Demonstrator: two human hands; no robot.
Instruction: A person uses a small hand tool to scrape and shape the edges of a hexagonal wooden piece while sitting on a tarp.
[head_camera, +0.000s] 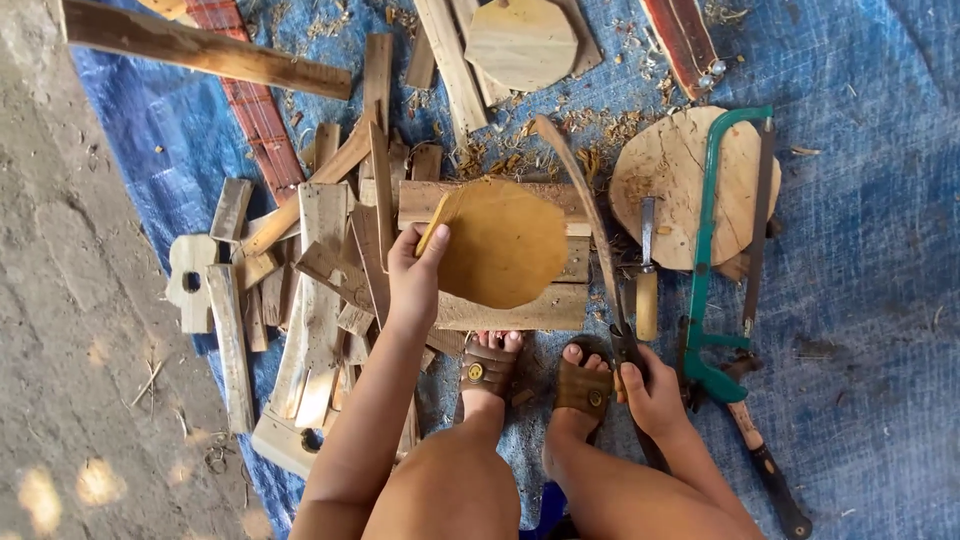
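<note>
While the left hand (413, 283) grips the edge of a rounded yellowish wooden disc (500, 243), thumb on its face and fingers (402, 240) curled behind it, the disc stands tilted on a flat wooden block (520, 310) just in front of the person's sandalled feet (535, 375). The right hand (652, 397) is closed around the dark handle of a long curved blade (582, 200), which runs up from the hand past the disc's right edge and over the shavings. Just right of that blade lies a chisel (646, 275) with a pale wooden handle, its tip resting on a larger rough wooden round (668, 170). A green-framed hacksaw (712, 250) lies across that round, its handle end near the right hand. Left of the disc sits a heap of wooden offcuts (310, 270), and another pale disc (520, 42) lies further away at the top. Everything rests on a blue tarpaulin (860, 260) spread over a bare concrete floor (60, 330).
</note>
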